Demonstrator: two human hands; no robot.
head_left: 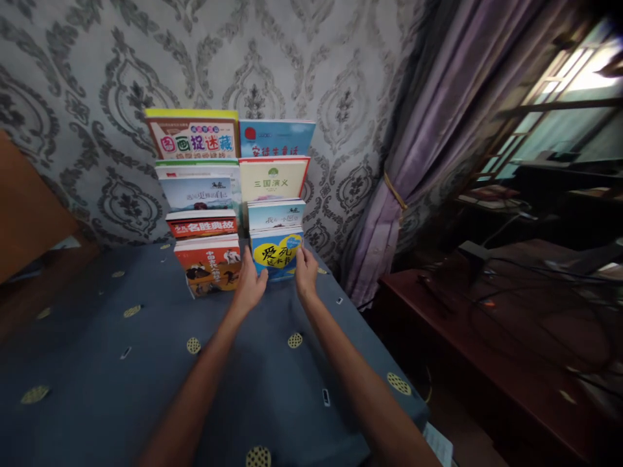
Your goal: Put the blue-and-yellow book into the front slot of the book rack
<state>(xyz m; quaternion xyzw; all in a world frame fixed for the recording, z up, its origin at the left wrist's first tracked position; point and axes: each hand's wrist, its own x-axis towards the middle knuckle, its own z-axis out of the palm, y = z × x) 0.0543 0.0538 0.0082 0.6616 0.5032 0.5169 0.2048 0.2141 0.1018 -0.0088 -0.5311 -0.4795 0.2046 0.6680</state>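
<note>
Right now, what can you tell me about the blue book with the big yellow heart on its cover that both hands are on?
The blue book with the yellow heart stands upright at the front of the right-hand column of a tiered book display, lowest in its row, on a blue spotted cloth. Its glossy paper cover shows dark characters across the heart. The left hand touches its left edge and the right hand its right edge. An orange-covered book stands beside it on the left.

Glossy paper book covers (273, 254), matt blue cloth tablecloth (146, 363), dark polished wooden desk (487, 363).
</note>
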